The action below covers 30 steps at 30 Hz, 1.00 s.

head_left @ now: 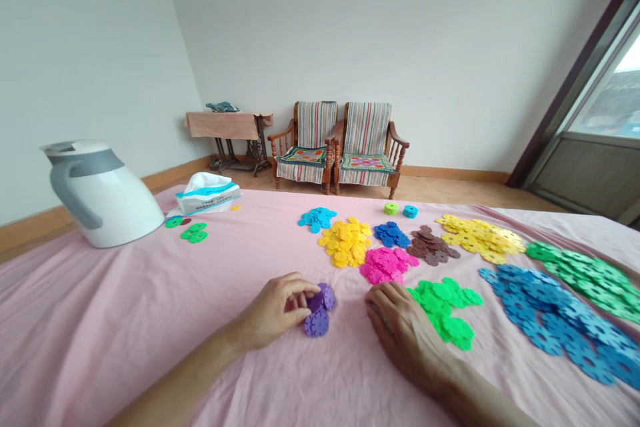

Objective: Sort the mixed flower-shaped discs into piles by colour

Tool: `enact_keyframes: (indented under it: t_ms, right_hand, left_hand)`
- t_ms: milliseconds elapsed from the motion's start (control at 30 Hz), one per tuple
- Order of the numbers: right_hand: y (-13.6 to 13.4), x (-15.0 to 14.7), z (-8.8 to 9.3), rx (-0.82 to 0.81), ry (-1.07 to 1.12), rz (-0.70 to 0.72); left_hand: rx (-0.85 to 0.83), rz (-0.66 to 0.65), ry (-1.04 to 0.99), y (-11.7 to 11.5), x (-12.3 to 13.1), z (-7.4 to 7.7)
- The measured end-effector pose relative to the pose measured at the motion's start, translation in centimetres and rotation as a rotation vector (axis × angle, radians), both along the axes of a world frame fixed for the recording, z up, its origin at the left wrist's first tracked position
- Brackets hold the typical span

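My left hand (280, 307) is at a small pile of purple notched discs (317, 324) on the pink cloth. Its thumb and fingers are closed on the edge of a dark purple disc (315, 301). To the right, my right hand (400, 320) lies palm down with its fingers stretched on the cloth; I see nothing in it. It is beside a bright green pile of discs (445, 307) and just below a pink pile (387, 265). The undersides of the right fingers are hidden.
Yellow discs (346, 242), dark blue discs (391, 235), brown discs (431, 245) and large blue discs (555, 313) lie in heaps. A white jug (115, 200) and a tissue pack (207, 195) stand at left, near loose green discs (194, 233). Two wooden armchairs (367, 140) stand beyond.
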State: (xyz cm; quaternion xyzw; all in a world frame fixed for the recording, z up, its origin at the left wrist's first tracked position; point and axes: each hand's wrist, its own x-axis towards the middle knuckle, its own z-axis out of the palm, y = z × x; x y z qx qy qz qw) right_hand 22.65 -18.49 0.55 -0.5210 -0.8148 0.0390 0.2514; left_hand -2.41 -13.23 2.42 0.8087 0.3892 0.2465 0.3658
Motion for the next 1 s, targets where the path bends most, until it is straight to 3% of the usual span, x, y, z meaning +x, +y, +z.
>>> enact_keyframes:
  t_ms: [267, 467, 700, 1000]
  right_hand:
    - [0.4, -2.9, 1.1, -0.103, 0.202, 0.05]
    - [1.2, -5.4, 1.2, -0.16, 0.285, 0.074]
    - [1.5, -4.8, 0.3, -0.126, 0.292, 0.054]
    - [0.9, -3.8, 0.0, -0.073, 0.259, -0.024]
  left_hand:
    - [0.096, 0.023, 0.029, -0.1, 0.6, -0.7]
    - [0.071, 0.047, 0.005, -0.1, 0.5, -0.6]
    - [0.116, 0.172, -0.024, -0.1, 0.2, 0.0]
    - [0.193, 0.143, -0.018, -1.3, 1.5, 0.2]
